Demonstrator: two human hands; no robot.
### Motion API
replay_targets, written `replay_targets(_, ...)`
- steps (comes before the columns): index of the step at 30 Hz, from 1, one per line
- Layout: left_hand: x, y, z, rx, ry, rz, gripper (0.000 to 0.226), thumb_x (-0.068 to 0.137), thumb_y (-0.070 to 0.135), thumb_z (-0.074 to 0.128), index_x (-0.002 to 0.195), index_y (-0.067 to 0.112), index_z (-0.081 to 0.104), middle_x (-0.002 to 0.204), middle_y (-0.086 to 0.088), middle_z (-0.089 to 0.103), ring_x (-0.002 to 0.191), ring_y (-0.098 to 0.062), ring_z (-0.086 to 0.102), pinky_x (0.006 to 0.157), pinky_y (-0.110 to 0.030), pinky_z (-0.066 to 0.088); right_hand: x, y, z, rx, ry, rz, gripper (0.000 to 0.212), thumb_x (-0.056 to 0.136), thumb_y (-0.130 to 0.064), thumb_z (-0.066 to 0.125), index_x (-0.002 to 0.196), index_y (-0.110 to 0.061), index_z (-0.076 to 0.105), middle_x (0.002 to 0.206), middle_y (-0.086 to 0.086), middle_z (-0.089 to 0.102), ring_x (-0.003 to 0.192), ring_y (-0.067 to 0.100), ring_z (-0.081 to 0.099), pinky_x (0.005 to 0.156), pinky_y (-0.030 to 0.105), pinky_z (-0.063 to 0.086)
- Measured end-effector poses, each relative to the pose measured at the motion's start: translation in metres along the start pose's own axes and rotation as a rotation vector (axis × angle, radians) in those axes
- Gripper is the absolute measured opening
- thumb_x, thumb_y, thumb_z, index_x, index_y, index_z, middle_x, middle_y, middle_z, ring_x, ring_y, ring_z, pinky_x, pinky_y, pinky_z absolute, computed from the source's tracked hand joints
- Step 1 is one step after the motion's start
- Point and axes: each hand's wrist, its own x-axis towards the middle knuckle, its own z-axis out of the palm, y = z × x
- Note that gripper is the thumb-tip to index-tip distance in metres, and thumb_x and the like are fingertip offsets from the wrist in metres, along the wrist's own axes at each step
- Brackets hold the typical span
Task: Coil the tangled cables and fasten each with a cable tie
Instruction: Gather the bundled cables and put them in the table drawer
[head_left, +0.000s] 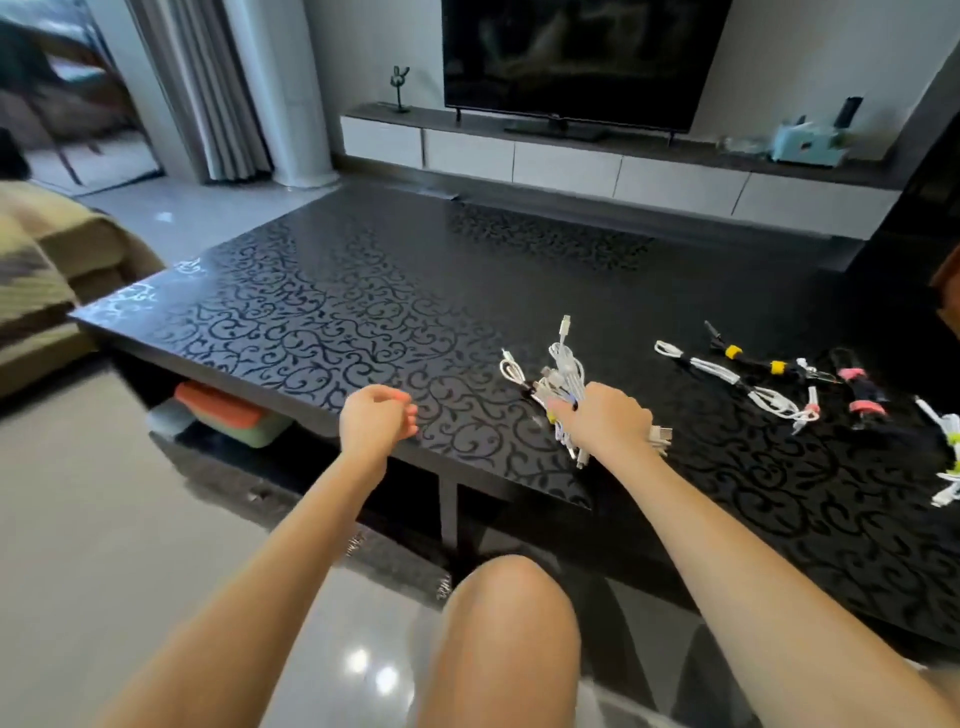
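Note:
My right hand (605, 421) grips a bunch of white cables (563, 371) on the black patterned table (332, 306); plugs stick out above and below my fist. My left hand (376, 418) hovers at the table's near edge, fingers loosely curled, holding nothing. Further right lie coiled cables with ties: a white cable (727, 371), a black cable with yellow ties (753, 359), a dark cable with pink ties (857, 389), and a white cable with green ties (948, 441) at the frame's edge.
Storage boxes (228, 415) sit on the shelf under the table. A sofa (57, 275) stands at the left. Behind the table are a TV (576, 57) and a low cabinet (623, 166). My knee (511, 618) is in front of the table.

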Motion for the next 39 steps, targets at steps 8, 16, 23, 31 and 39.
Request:
replay_targets(8, 0.058, -0.117, -0.095, 0.913, 0.085, 0.027, 0.013, 0.087, 0.005, 0.048, 0.093, 0.01, 0.058, 0.091, -0.007, 0.062, 0.084, -0.025, 0.055, 0.068, -0.031, 0.04, 0.001, -0.032, 0.014, -0.23, 0.079, -0.122, 0.023, 0.089, -0.032, 0.059, 0.09, -0.015, 0.043, 0.102, 0.005, 0.062, 0.087, 0.026, 0.057, 0.066, 0.033, 0.039)
replay_targets(16, 0.124, -0.18, -0.096, 1.412, -0.124, 0.086, 0.029, 0.093, 0.007, 0.042, 0.118, 0.005, 0.057, 0.133, -0.012, 0.046, 0.112, -0.026, 0.052, 0.087, -0.032, 0.047, 0.002, -0.055, 0.032, -0.308, 0.209, -0.298, 0.018, 0.09, -0.03, 0.055, 0.085, -0.017, 0.044, 0.08, -0.001, 0.051, 0.071, 0.021, 0.046, 0.05, 0.028, 0.028)
replay_targets(23, 0.153, -0.216, -0.115, 1.339, 0.08, -0.117, 0.031, 0.088, 0.03, 0.054, 0.111, 0.011, 0.063, 0.114, -0.007, 0.057, 0.105, -0.024, 0.053, 0.085, -0.029, 0.046, -0.008, -0.092, 0.05, -0.324, 0.249, -0.429, 0.018, 0.091, -0.029, 0.053, 0.086, -0.019, 0.039, 0.08, -0.004, 0.048, 0.071, 0.019, 0.044, 0.056, 0.029, 0.028)
replay_targets(31, 0.159, -0.26, -0.12, 1.569, -0.299, 0.147, 0.042, 0.089, 0.019, 0.043, 0.129, 0.008, 0.048, 0.134, -0.008, 0.05, 0.129, -0.025, 0.038, 0.103, -0.031, 0.032, -0.034, -0.119, 0.065, -0.267, 0.239, -0.52, 0.012, 0.091, -0.023, 0.051, 0.1, -0.016, 0.048, 0.081, -0.002, 0.06, 0.069, 0.02, 0.053, 0.05, 0.029, 0.033)
replay_targets(39, 0.153, -0.248, -0.149, 1.312, -0.427, -0.017, 0.033, 0.086, 0.008, 0.045, 0.12, 0.005, 0.043, 0.129, -0.016, 0.052, 0.115, -0.034, 0.052, 0.093, -0.037, 0.043, -0.065, -0.133, 0.07, -0.156, 0.221, -0.573, 0.041, 0.086, -0.022, 0.057, 0.126, -0.018, 0.053, 0.069, -0.002, 0.058, 0.062, 0.02, 0.047, 0.048, 0.03, 0.025)
